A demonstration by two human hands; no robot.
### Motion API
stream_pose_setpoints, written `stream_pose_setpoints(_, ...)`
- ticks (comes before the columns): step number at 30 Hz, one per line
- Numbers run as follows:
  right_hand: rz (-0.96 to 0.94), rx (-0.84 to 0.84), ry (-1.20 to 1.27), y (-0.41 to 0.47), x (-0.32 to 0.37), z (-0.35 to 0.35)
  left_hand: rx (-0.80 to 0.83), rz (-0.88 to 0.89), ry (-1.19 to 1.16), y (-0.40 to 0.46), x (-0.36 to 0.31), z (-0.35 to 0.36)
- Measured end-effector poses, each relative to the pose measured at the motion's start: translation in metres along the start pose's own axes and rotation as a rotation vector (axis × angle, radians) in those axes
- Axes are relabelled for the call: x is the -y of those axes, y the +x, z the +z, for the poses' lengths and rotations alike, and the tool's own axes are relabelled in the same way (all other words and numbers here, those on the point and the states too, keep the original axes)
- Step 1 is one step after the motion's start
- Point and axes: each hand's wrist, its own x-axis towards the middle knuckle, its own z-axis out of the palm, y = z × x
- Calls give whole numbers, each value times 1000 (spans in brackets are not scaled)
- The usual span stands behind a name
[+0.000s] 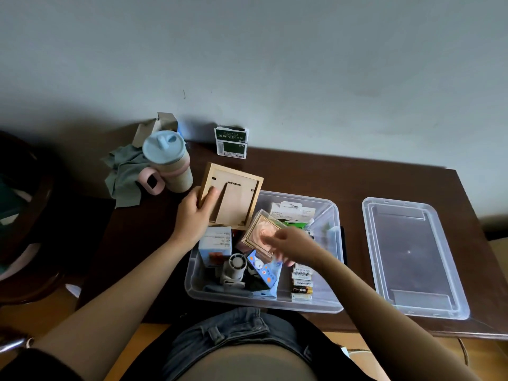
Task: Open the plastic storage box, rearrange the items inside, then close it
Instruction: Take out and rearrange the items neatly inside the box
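The left hand grips the wooden frame by its edge — light, stiff; the right hand pinches a small clear case — probably slippery, brittle.

**What the head view leaves unclear**

The right hand is motion-blurred, so whether its fingers pinch the small framed picture or only touch it cannot be told. That hand and forearm cover part of the storage box contents behind them. The wooden frame hides the box's far left corner, and the left hand covers the frame's near left edge. Print on the white carton and green packet is too small to read. The chair at left is cut off by the edge and lost in shadow.
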Motion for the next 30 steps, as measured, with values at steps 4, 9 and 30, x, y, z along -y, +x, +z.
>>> stream_pose_setpoints(4,259,-308,-217,5,-25,-1,-48,9,32,-2,2,2)
stream_pose_setpoints(9,15,-239,-215,25,-5,22,-97,-14,-23,-3,-1,4)
stream_pose_setpoints(30,90,193,338,-25,-49,-7,-82,12,15,-4,-4,4)
